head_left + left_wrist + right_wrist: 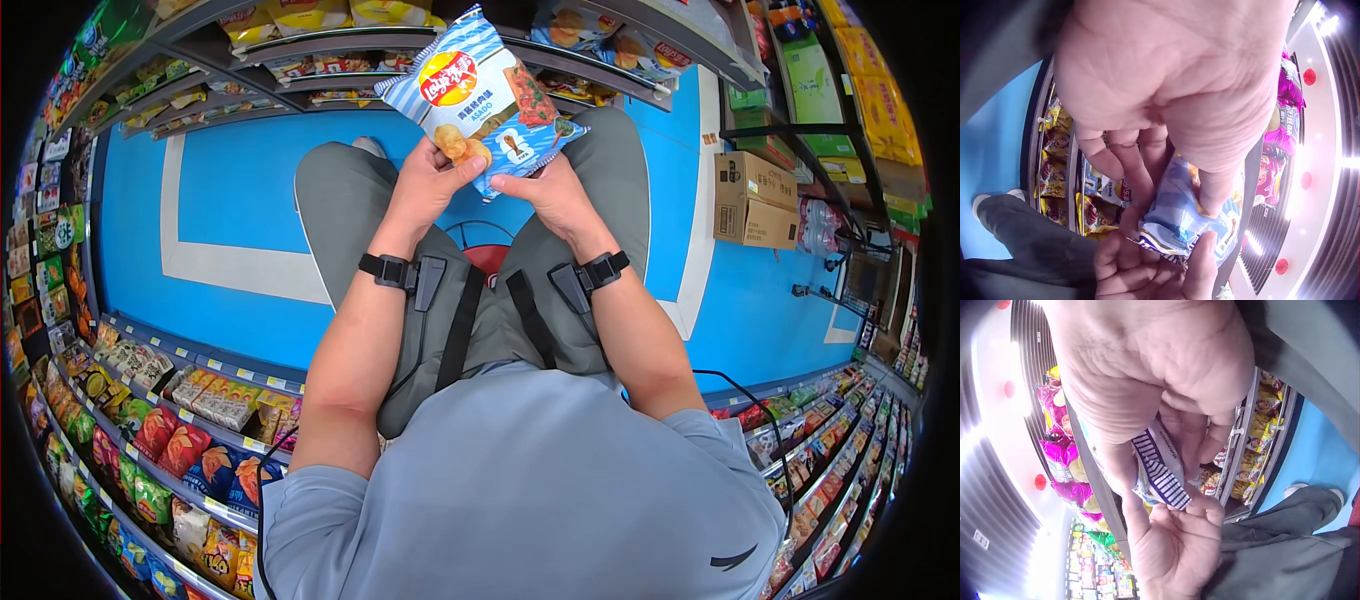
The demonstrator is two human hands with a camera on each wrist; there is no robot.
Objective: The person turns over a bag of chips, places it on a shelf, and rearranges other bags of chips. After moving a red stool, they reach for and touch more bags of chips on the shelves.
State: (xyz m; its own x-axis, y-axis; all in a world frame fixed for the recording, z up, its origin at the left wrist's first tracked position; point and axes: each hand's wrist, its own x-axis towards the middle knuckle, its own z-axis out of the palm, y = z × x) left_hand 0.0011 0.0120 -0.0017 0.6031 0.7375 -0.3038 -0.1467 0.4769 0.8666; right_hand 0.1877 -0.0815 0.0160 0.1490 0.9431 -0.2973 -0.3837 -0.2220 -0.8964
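Blue aisle floor (250, 220), chip bag (495, 90) held two-handed

Head view: chip bag tilted at 12 o'clock. Left hand (432, 182) pinches its 7 o'clock edge, right hand (552, 195) pinches its 5 o'clock edge. Snack shelves (217, 508) at 8 o'clock, cardboard boxes (765, 215) at 2.

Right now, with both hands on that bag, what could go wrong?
The left hand and right hand grip the Lay's Asado chip bag near its lower end, so its upper part might tip away. Squeezing harder could crush chips inside. If it slipped, it might drop to the blue floor.
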